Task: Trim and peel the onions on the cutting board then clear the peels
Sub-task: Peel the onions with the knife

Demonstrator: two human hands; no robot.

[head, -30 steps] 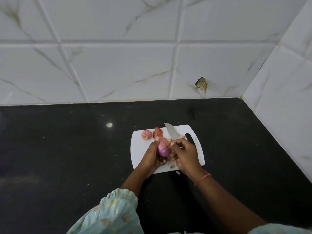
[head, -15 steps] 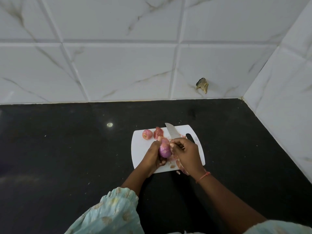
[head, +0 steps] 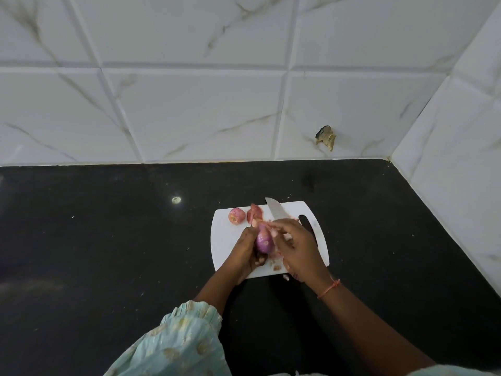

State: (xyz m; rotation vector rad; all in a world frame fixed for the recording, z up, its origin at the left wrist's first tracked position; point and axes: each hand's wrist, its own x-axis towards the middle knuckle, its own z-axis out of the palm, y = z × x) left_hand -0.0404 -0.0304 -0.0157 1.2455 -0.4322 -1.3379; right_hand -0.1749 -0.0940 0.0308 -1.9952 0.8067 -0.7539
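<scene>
Since a second ago the right hand [head: 295, 248] has slid up the onion [head: 264, 241], its fingertips now pinching a flap of skin at the far tip where before they worked nearer the middle. The left hand [head: 245, 246] grips the purple onion from its left side, just above the white cutting board [head: 225, 245], likely to steady it so the skin can be pulled away against that hold. The knife [head: 275, 210] lies flat on the board's far edge, its blade pointing away from the person and its handle hidden under the right hand, apparently set aside while both hands peel. Another onion [head: 236, 215] waits at the board's far left corner, and just beside it lies a reddish piece [head: 254, 213] that may be onion or peel; which cannot be told. Small peel scraps [head: 276, 267] lie on the near edge of the board, so clearing is judged yet to come. The board rests on the black table [head: 108, 240].
</scene>
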